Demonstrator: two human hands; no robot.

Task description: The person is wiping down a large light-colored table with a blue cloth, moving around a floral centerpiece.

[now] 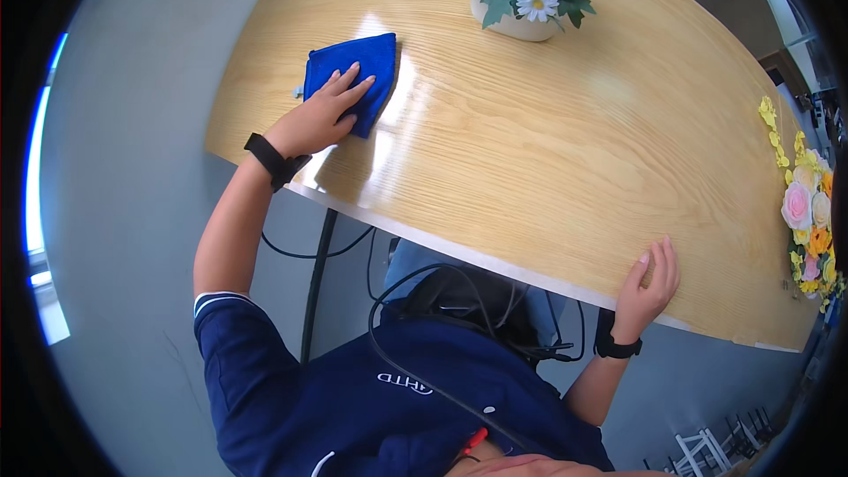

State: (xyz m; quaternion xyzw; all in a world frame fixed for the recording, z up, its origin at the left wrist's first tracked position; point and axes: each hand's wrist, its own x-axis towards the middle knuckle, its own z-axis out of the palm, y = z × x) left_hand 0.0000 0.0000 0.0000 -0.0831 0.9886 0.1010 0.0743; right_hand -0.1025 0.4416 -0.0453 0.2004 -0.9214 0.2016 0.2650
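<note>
A folded blue cloth (329, 60) lies on the left part of the wooden table, with a small pale tag at its left side. My left hand (322, 110) rests on top of it, palm down, fingers spread and not closed around it. On the right, my right hand (649, 287) lies at the table's near edge with its fingers stretched out and close together. Nothing shows in that hand. Both wrists wear black bands.
The light wooden table (548, 159) has a curved far side. A white pot (521, 26) of daisies stands at the far middle. Yellow, pink and orange flowers (804, 203) are at the right rim. Black cables (459, 274) hang below the near edge, in front of my body.
</note>
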